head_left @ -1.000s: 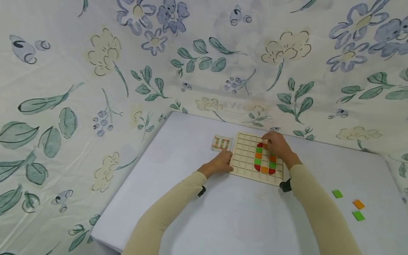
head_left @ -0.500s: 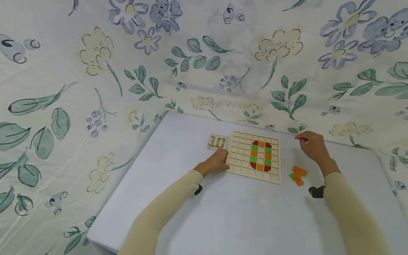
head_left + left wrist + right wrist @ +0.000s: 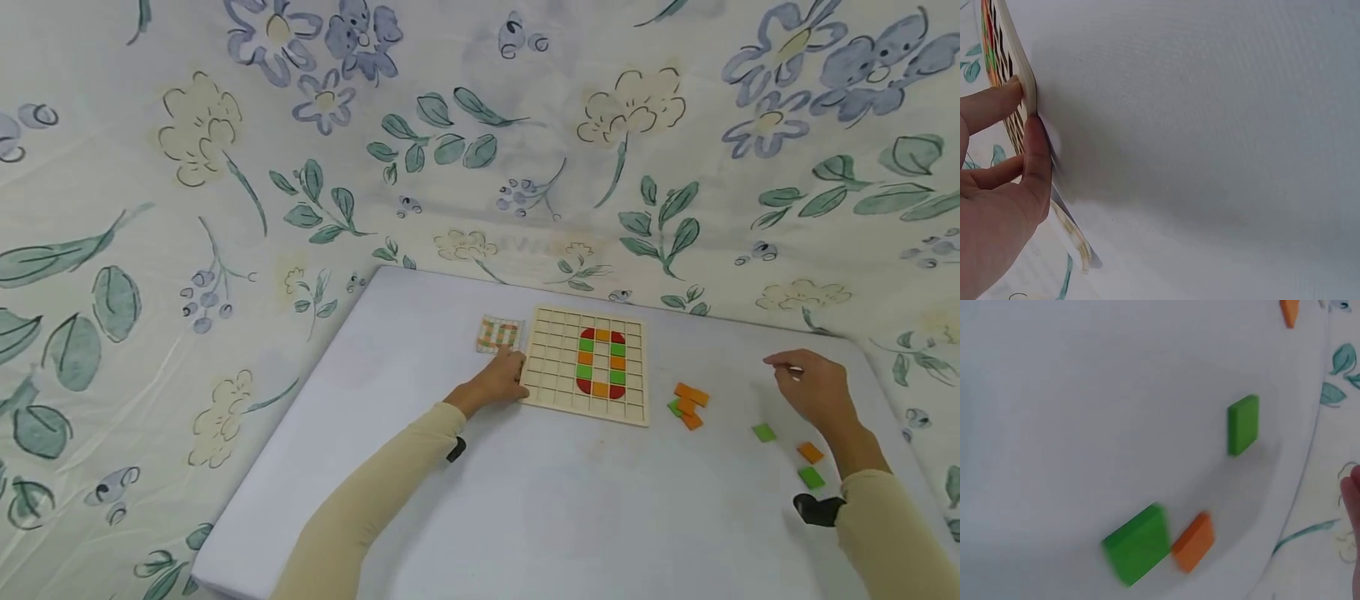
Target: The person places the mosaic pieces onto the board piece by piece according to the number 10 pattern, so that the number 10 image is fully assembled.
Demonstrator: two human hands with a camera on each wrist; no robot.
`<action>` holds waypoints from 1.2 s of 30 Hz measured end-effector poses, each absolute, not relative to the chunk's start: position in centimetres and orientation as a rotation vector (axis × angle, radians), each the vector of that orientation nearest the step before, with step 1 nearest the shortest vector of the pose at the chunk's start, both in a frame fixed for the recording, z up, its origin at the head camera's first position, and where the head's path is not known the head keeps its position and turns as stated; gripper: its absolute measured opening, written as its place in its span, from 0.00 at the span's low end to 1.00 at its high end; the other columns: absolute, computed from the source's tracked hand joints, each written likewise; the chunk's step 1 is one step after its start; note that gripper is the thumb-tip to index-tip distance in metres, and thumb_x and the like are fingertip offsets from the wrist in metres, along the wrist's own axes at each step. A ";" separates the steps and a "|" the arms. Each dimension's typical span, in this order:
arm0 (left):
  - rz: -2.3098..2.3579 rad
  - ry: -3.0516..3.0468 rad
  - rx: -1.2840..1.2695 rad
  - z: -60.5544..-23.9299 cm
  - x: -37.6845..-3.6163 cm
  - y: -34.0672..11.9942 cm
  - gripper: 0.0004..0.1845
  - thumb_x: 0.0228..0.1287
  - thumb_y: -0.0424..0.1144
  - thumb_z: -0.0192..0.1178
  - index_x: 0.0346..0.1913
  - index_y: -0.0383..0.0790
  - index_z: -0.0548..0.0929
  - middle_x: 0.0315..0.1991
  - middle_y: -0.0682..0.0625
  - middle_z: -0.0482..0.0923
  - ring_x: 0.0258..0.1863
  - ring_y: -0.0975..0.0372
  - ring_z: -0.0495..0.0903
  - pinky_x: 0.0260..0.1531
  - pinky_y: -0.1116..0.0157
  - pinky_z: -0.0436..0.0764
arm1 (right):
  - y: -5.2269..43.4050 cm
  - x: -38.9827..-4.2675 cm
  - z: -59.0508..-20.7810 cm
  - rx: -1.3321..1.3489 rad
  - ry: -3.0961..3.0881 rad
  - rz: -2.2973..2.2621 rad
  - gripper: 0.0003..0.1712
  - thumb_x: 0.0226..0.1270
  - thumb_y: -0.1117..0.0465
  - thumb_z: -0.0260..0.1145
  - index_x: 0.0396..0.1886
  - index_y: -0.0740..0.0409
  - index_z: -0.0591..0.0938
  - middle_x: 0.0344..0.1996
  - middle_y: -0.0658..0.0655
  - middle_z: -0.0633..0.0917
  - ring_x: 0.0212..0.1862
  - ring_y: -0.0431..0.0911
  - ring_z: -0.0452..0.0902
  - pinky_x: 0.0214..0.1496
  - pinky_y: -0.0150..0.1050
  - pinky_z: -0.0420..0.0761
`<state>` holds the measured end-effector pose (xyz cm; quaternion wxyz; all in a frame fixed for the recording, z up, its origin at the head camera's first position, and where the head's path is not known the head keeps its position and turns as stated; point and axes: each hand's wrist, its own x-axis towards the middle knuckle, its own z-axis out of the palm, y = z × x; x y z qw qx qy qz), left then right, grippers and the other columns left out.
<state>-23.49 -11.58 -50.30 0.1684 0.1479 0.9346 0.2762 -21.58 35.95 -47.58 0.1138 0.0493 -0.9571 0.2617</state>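
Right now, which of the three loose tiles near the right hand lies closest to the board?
The green tile, left of the orange tile and the other green tile.

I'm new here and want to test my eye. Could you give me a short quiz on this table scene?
1. True or false: the left hand touches the wooden grid board.
2. Which colour is absent from the ring of tiles in the board: A red, B blue, C green?
3. How many loose tiles lie near the right hand?

Key: 1 true. 2 B. 3 three: green tile, orange tile, green tile.
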 end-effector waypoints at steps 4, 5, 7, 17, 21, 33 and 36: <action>0.866 2.645 0.417 -50.3 -23.6 -12.0 0.32 0.59 0.33 0.69 0.63 0.28 0.68 0.57 0.39 0.66 0.52 0.55 0.70 0.54 0.59 0.72 | 37.4 -20.3 -48.2 0.121 -2.887 0.788 0.13 0.67 0.69 0.57 0.47 0.70 0.82 0.45 0.73 0.80 0.47 0.69 0.77 0.45 0.62 0.76; 0.885 2.642 0.416 -50.3 -23.6 -12.1 0.32 0.58 0.33 0.69 0.63 0.27 0.68 0.56 0.39 0.67 0.52 0.55 0.70 0.54 0.59 0.72 | 37.8 -20.1 -48.3 0.118 -2.895 0.781 0.14 0.66 0.69 0.57 0.48 0.70 0.82 0.45 0.73 0.80 0.47 0.69 0.77 0.45 0.62 0.76; 0.910 2.641 0.416 -50.3 -23.6 -12.3 0.32 0.57 0.32 0.70 0.62 0.27 0.68 0.54 0.40 0.70 0.50 0.56 0.71 0.53 0.59 0.73 | 38.4 -19.5 -48.7 0.113 -2.904 0.772 0.14 0.65 0.69 0.58 0.47 0.71 0.82 0.44 0.73 0.80 0.46 0.70 0.77 0.45 0.62 0.75; 0.939 2.636 0.418 -50.1 -23.6 -12.4 0.23 0.56 0.31 0.70 0.52 0.28 0.72 0.41 0.46 0.68 0.42 0.57 0.68 0.46 0.59 0.70 | 40.6 -16.7 -50.3 0.024 -2.992 0.795 0.17 0.65 0.64 0.62 0.47 0.74 0.80 0.42 0.74 0.81 0.44 0.69 0.77 0.35 0.53 0.79; 0.930 2.631 0.407 -50.1 -23.5 -12.4 0.20 0.57 0.31 0.69 0.48 0.31 0.71 0.40 0.47 0.68 0.49 0.55 0.68 0.50 0.58 0.69 | 41.0 -15.7 -50.6 0.001 -3.093 0.824 0.26 0.67 0.53 0.65 0.51 0.73 0.78 0.44 0.74 0.81 0.46 0.67 0.76 0.37 0.52 0.79; 0.904 2.632 0.417 -50.3 -23.8 -11.9 0.20 0.58 0.32 0.69 0.49 0.31 0.72 0.45 0.45 0.69 0.60 0.52 0.66 0.56 0.56 0.68 | 41.0 -14.5 -50.3 0.045 -3.195 0.777 0.29 0.54 0.54 0.75 0.45 0.75 0.81 0.34 0.63 0.84 0.38 0.56 0.79 0.35 0.44 0.77; 0.898 2.629 0.412 -50.3 -23.8 -11.7 0.20 0.58 0.32 0.69 0.48 0.32 0.71 0.47 0.45 0.69 0.69 0.50 0.59 0.61 0.55 0.65 | 41.1 -14.4 -50.4 0.048 -3.166 0.764 0.24 0.54 0.59 0.74 0.43 0.76 0.81 0.32 0.63 0.85 0.36 0.56 0.79 0.33 0.41 0.76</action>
